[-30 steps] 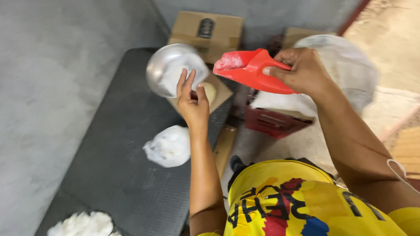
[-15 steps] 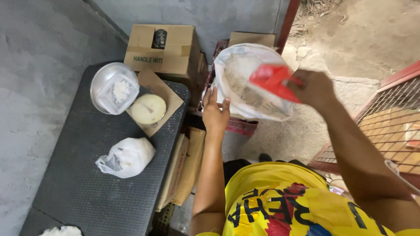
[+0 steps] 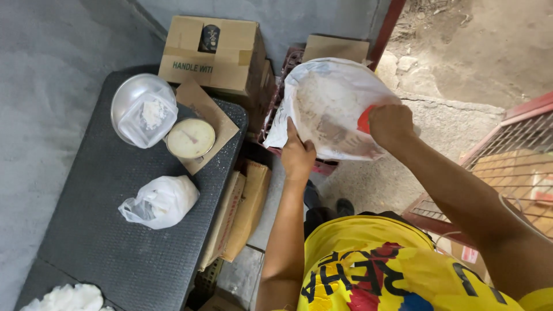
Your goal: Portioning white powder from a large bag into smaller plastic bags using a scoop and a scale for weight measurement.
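Note:
My left hand (image 3: 298, 154) grips the near rim of a big white sack (image 3: 328, 98) and holds its mouth apart. My right hand (image 3: 391, 125) is pushed into the sack, closed round the handle of a red scoop (image 3: 364, 119); only a sliver of red shows, the rest is hidden inside. The sack stands on a red crate (image 3: 322, 167) to the right of a dark table (image 3: 98, 242). On that table sits a scale with a round dial (image 3: 190, 138) and a metal pan (image 3: 135, 98) holding a small clear bag of white powder (image 3: 151, 115).
A tied white plastic bag (image 3: 161, 201) lies mid-table and another white bag (image 3: 66, 298) at its near corner. Cardboard boxes (image 3: 213, 52) stand behind the table, flat cardboard (image 3: 239, 216) leans against its side. A red wire cage (image 3: 512, 155) is at right.
My right hand has gone from holding the red scoop above the scale pan to plunging it into the sack. My left hand left the pan and took the sack's rim. My view swung right.

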